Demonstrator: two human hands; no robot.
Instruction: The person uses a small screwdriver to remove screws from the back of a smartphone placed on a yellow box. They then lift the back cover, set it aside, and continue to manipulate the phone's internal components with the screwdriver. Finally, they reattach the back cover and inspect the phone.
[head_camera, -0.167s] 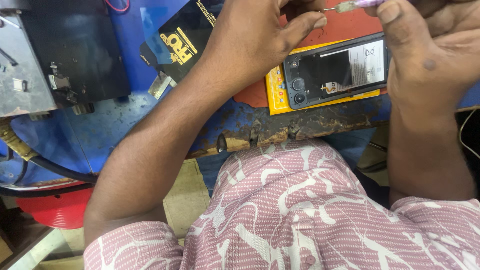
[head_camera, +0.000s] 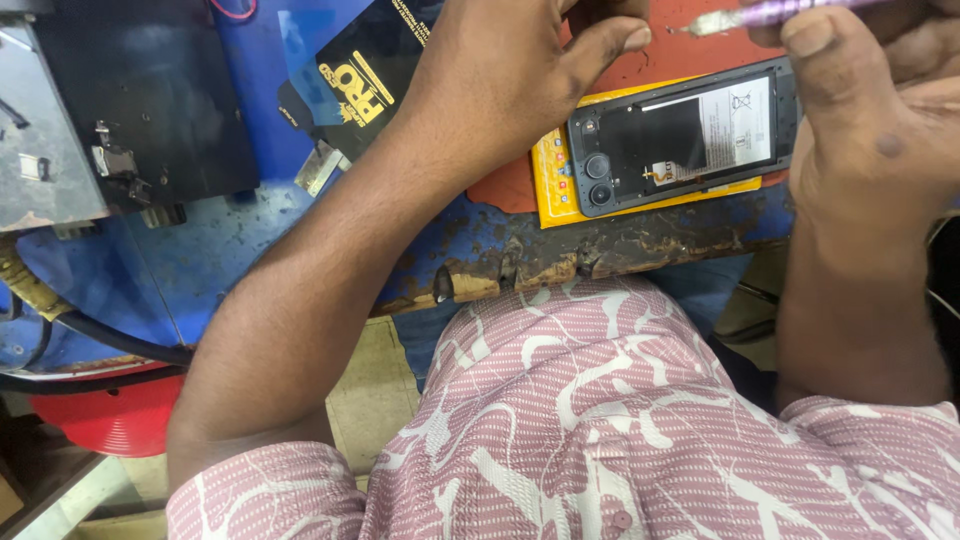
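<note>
The right hand (head_camera: 870, 130) pinches a slim purple tool (head_camera: 790, 10) with a metal tip between thumb and fingers, above the far side of the phone (head_camera: 680, 140). The left hand (head_camera: 510, 70) hovers past the phone's camera end, thumb stretched toward the tool's tip; its other fingers are hidden, so I cannot tell what they grasp.

The phone lies back-open, a dark rounded slab with two round lenses and a flat battery bearing a pale label. It rests on a yellow card (head_camera: 553, 190) over a red mat (head_camera: 510, 190), close to the near edge of the bench (head_camera: 250, 260). That edge is blue, chipped and crusted with brown rust. A glossy black packet (head_camera: 365, 70) lies on the bench left of the left wrist, and a black metal block (head_camera: 140, 110) fills the left corner. Little room remains between phone and edge.
</note>
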